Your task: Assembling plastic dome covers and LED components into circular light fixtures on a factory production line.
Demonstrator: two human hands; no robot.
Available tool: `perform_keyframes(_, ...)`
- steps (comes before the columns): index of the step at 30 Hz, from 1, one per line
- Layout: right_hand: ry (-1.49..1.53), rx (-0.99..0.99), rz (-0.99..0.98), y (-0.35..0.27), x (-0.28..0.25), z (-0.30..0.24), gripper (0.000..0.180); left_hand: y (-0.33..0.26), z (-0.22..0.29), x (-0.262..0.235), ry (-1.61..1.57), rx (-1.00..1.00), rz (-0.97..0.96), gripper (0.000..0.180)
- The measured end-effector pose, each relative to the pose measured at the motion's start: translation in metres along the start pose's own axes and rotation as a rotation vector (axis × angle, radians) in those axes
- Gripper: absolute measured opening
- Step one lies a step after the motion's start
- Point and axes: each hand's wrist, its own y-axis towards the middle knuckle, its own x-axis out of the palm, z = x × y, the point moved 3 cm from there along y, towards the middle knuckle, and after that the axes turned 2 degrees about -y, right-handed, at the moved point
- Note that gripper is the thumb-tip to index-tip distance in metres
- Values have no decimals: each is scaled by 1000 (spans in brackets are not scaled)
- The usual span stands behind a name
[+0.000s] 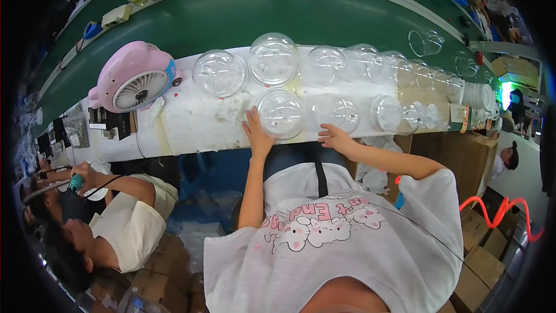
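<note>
My left hand lies at the near left rim of a clear dome, fingers spread and apparently touching it. The dome has a wide round rim and sits on the white-covered strip of the table. My right hand is at the table's front edge, fingers apart and slightly bent, nothing visible in it. Just beyond it lie more clear domes, overlapping on their sides. Two other rimmed domes, a left one and a taller one, stand farther back. Whether my right fingers touch anything, I cannot tell.
A pink fan stands at the left. Rows of nested clear domes run right toward stacked white rings. A green belt lies behind. A co-worker holds a teal tool at left; a red coiled hose hangs at right.
</note>
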Motion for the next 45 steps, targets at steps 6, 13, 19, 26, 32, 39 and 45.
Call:
perform_keyframes(6, -94, -196, 289, 96, 42, 67, 60, 4, 12, -8, -62, 15, 26, 102)
perform_keyframes(13, -497, -345, 361, 105, 72, 63, 44, -24, -19, -12, -30, -81, 94, 98)
perform_keyframes(19, -660, -464, 54, 137, 146, 39, 65, -63, -80, -41, 28, -113, 292, 104)
perform_keyframes(26, -906, -689, -415, 95, 185, -39, 45, -36, -110, -86, 145, -201, 595, 114)
perform_keyframes(32, -592, -649, -1119, -27, 69, -146, 35, -32, -120, -87, 144, -254, 621, 107)
perform_keyframes(39, -347, -573, 1461, -17, -327, -207, 38, -80, -44, -44, 98, -451, 657, 50)
perform_keyframes(45, -340, -90, 1435, 44, -466, -137, 65, -55, 36, -10, -57, -282, 460, 33)
